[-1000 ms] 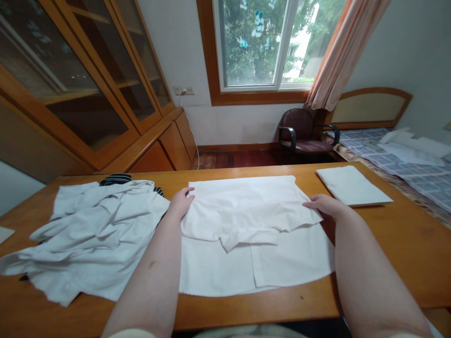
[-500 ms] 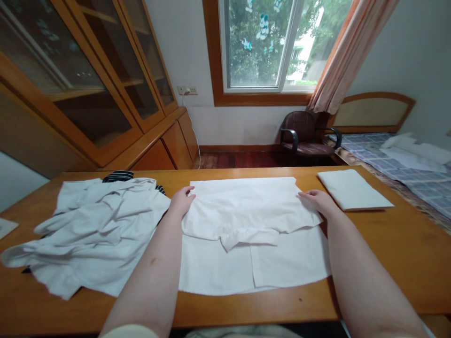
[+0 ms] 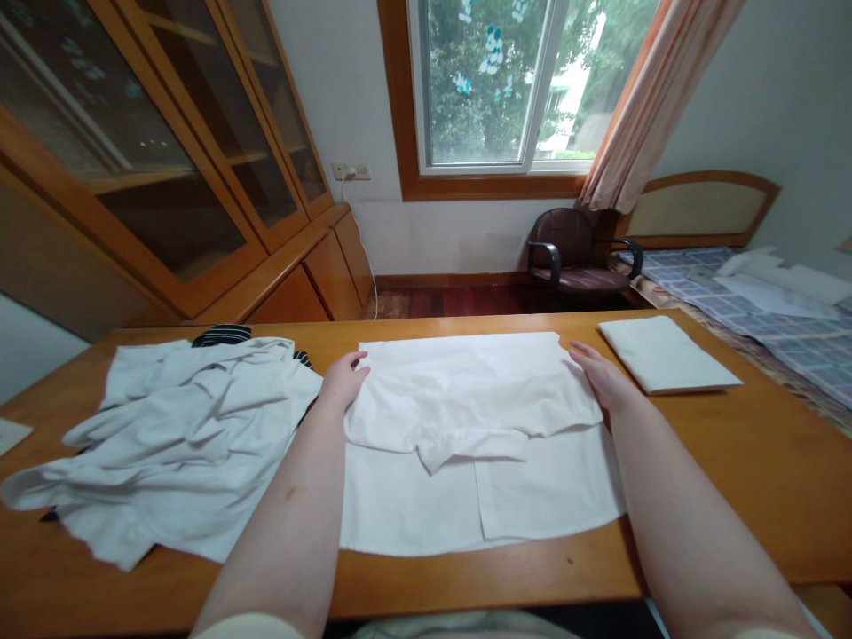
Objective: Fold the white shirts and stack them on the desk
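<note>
A white shirt point(image 3: 413, 501) lies on the table in front of me, its far part folded back over the near part. A loose collar-like flap shows in the middle of the fold. My left hand point(image 3: 344, 380) is at the left edge of the folded layer, thumb and fingers closed about the cloth there. On the opposite side, my right hand point(image 3: 603, 374) rests along the right edge, fingers stretched out and thumb apart, touching the cloth without a visible grip.
Left of the shirt, a rumpled pile of white clothes point(image 3: 193, 435) lies with black striped fabric point(image 3: 223, 335) under it. A neatly folded white cloth point(image 3: 666, 355) sits at the right on the wooden table point(image 3: 752, 479). Beyond stand a chair point(image 3: 565, 244) and a glass-door cabinet point(image 3: 200, 160).
My right hand has loosened from the shirt's right corner, its fingers now straighter and slightly farther up. The right edge of the fold has drawn inward a little. My left hand stays in place.
</note>
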The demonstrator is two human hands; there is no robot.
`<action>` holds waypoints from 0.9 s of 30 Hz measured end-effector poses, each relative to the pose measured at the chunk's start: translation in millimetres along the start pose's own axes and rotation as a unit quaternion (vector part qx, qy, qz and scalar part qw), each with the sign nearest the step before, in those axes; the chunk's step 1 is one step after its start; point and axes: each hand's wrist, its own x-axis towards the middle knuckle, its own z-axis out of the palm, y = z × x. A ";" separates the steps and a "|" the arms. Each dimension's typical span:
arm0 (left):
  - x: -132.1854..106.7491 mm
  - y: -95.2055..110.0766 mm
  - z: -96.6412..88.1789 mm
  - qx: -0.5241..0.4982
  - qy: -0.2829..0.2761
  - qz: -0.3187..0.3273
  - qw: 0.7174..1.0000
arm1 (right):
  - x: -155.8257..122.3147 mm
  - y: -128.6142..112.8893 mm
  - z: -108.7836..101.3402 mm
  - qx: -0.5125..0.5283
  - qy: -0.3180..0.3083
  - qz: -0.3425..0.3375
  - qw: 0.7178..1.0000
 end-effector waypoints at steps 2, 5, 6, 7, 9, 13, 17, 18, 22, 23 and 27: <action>0.7 -0.6 0.3 0.000 0.000 -0.001 1.000 | 2.9 4.1 -0.2 0.009 -0.006 -0.005 1.000; 0.9 -0.4 0.3 0.000 -0.004 -0.004 1.000 | 8.7 10.0 -0.7 -0.048 0.018 0.009 0.999; 0.8 -0.2 0.2 -0.001 -0.005 -0.004 1.000 | 10.6 10.8 -0.4 -0.090 0.032 0.007 0.995; 0.7 -0.1 0.1 -0.002 -0.006 -0.004 1.000 | 12.2 11.0 0.1 -0.141 0.044 0.001 0.989; 0.8 0.2 0.0 -0.002 -0.007 -0.003 1.000 | 14.0 9.3 1.1 -0.261 0.045 -0.022 0.964; 1.7 -0.3 0.7 0.003 -0.002 -0.002 1.000 | 9.0 -0.9 2.0 -0.468 0.053 -0.107 0.876; 1.8 0.1 0.6 0.004 -0.003 -0.002 1.000 | -7.1 -15.6 9.9 -0.469 0.049 -0.209 0.857; 1.4 0.6 0.2 0.004 -0.004 -0.003 1.000 | -11.6 -18.2 13.8 -0.443 0.001 -0.217 0.870; -1.5 3.2 -1.5 0.006 -0.007 -0.008 1.000 | -23.3 -18.0 28.5 -0.396 -0.194 -0.160 0.883; -2.2 3.7 -1.9 0.006 -0.007 -0.008 1.000 | -24.1 -16.0 30.2 -0.399 -0.215 -0.148 0.879; -3.4 6.6 -4.0 0.017 -0.015 -0.010 1.000 | -21.6 -8.6 29.1 -0.403 -0.261 -0.123 0.868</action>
